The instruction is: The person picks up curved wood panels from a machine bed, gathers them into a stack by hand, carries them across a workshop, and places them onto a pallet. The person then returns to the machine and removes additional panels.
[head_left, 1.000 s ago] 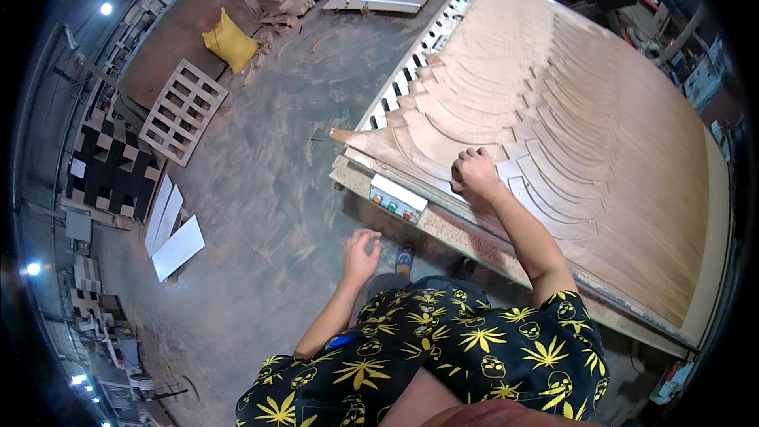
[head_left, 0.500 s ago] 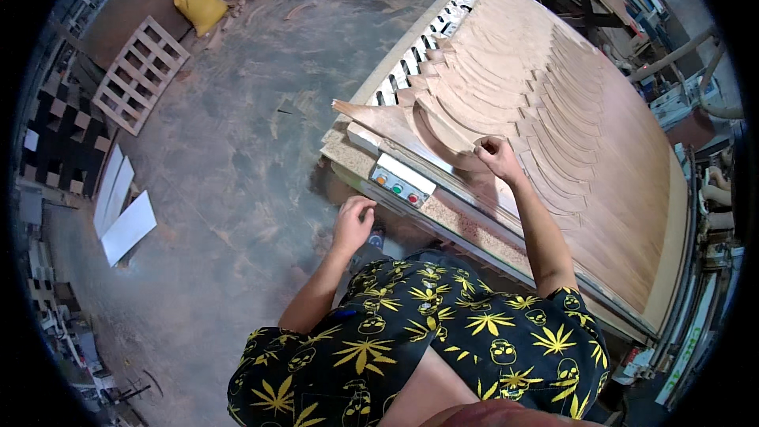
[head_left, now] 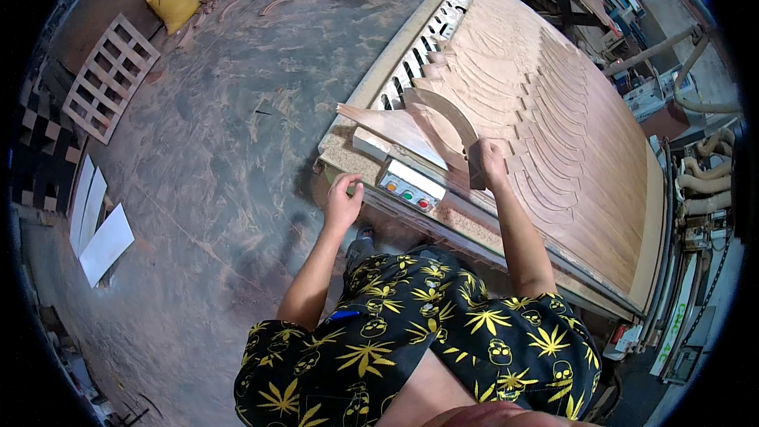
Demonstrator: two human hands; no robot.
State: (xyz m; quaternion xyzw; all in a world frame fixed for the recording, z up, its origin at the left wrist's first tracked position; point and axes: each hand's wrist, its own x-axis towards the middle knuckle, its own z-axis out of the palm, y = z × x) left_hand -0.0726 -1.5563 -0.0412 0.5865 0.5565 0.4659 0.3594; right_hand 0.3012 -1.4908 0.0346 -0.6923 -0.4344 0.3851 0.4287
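Observation:
My right hand is closed around the near end of a curved wooden piece, an arc standing up over the cut board. Its far end reaches toward the board's left edge. Beneath and beyond it, rows of similar curved pieces lie cut into the large wooden sheet. A pointed offcut sits at the near left corner. Beside that corner my left hand hangs with fingers loosely bent and apart, holding nothing. Left of centre on the near edge is a control box with coloured buttons.
The work table has a slotted white strip along its left side. On the dusty floor stand a wooden lattice, white panels and a yellow sack. Hoses and machine parts line the right.
My right hand has raised the curved wooden piece from the sheet, so it now stands higher. My left hand has shifted slightly up and left, nearer the table corner. The view has shifted.

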